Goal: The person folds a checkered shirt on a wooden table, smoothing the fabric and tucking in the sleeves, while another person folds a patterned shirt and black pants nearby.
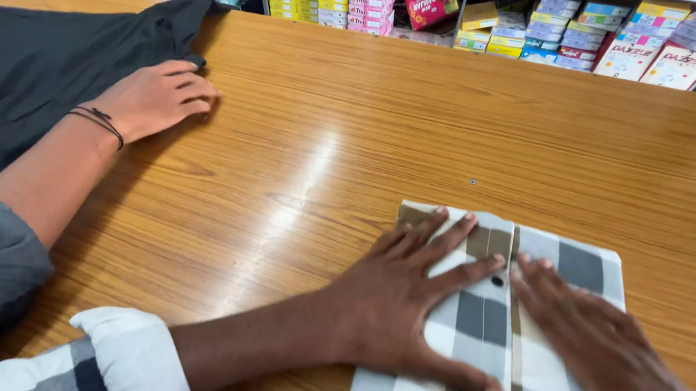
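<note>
The checked shirt [513, 319] is lying folded into a neat rectangle on the desk [354, 121], buttoned placket running up its middle. The left hand [414, 302] is pressing flat on the shirt left of the placket, fingers spread wide, holding nothing. The right hand [603, 352] is lying flat on it right of the placket, also wide and gripping nothing. The folding is looking nearly finished, with only smoothing apparently left. Far left of the shirt, another person's hand [155, 99] is resting beside a black cloth [33, 59].
</note>
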